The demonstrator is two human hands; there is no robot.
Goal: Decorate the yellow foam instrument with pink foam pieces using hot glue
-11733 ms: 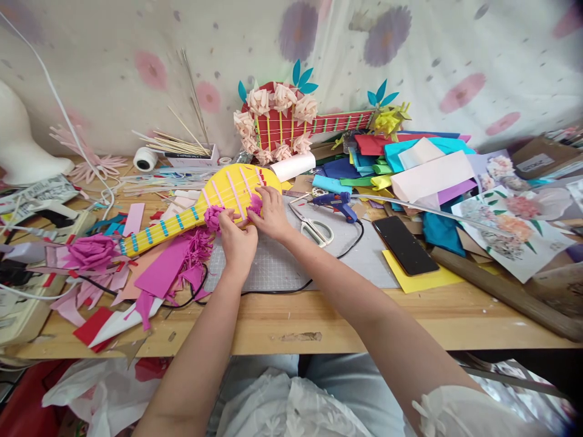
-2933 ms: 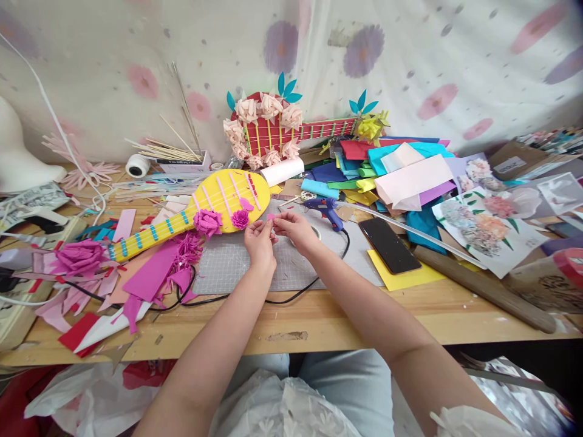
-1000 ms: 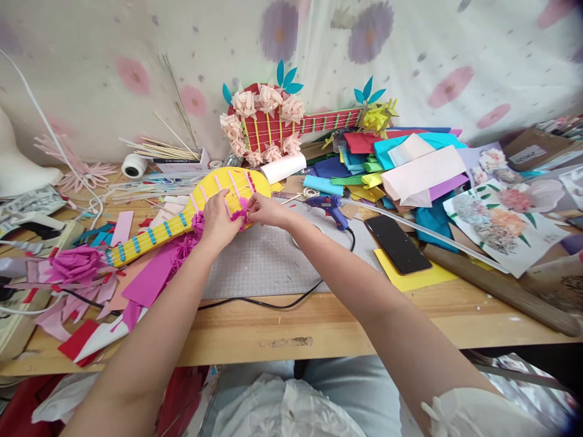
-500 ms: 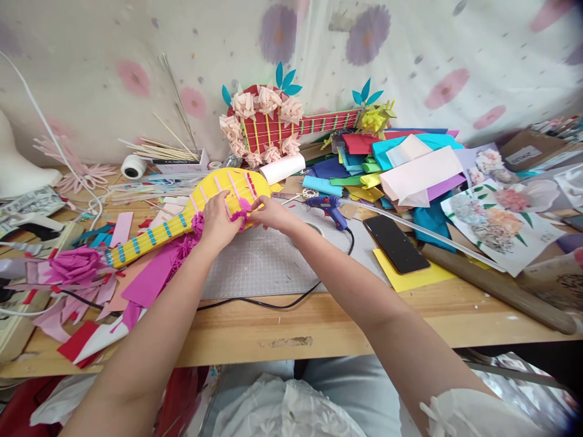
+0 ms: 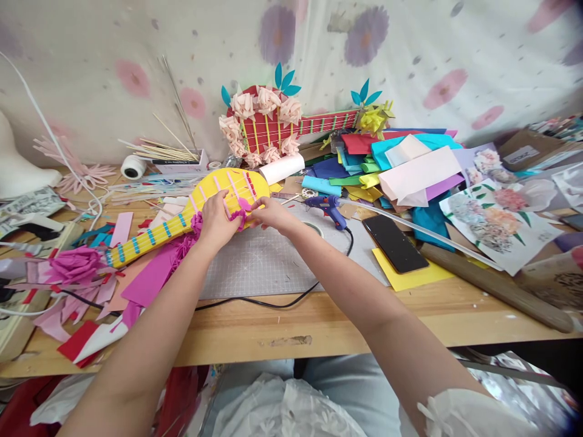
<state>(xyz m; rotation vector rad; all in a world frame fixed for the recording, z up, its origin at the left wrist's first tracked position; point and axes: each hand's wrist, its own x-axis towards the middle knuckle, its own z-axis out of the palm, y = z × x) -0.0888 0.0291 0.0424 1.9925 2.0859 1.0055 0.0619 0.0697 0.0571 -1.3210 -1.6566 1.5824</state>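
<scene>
A yellow craft guitar [image 5: 210, 188] lies on the table, its neck with blue frets pointing to the lower left. Pink strips, strings and a magenta round patch mark its body. Ruffled magenta crepe paper trim [image 5: 237, 216] runs along the near edge of the body. My left hand [image 5: 215, 220] is closed over that edge, its thumb against the trim. From the right, my right hand [image 5: 269, 214] grips the body's edge beside the trim with bent fingers. Its fingertips are partly hidden. Beside the neck end is a magenta paper rose [image 5: 75, 265].
A blue glue gun [image 5: 328, 209] with a clear glue stick lies right of my hands on a grey cutting mat [image 5: 259, 267]. Its black cable curves along the near edge. A phone [image 5: 395, 244], paper stacks [image 5: 419, 176] and a red flowered guitar [image 5: 268, 124] surround the work.
Hardly anything differs. Both hands stay at the guitar's near edge, with only a slight shift of the fingers and of the camera.
</scene>
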